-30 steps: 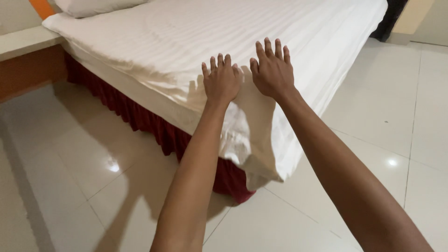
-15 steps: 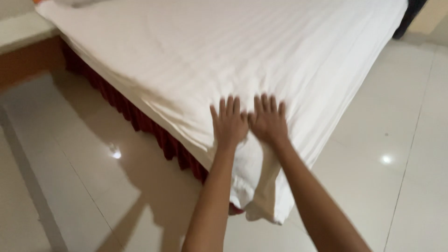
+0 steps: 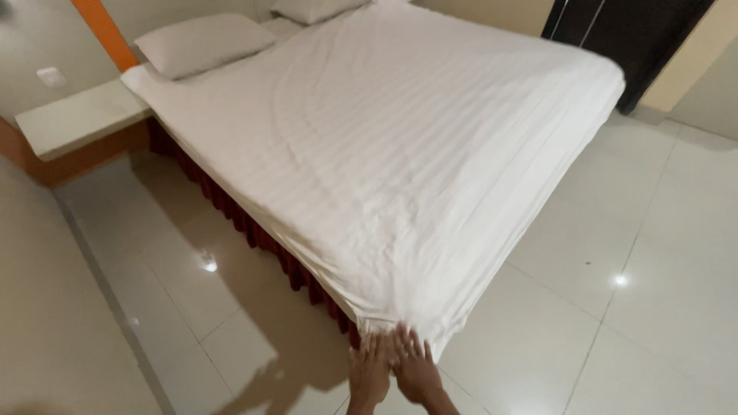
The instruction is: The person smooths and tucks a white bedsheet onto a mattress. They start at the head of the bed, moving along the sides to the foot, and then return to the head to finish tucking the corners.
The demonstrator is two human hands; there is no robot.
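L hand (image 3: 370,374) and R hand (image 3: 415,367) side by side, fingers spread flat, grasping nothing, pressed on the sheet (image 3: 400,154) at the bed's near corner. Sheet covers the whole bed; red skirt (image 3: 231,207) below its left edge. Two pillows (image 3: 204,42) at far end, ledge (image 3: 77,119) left of bed.
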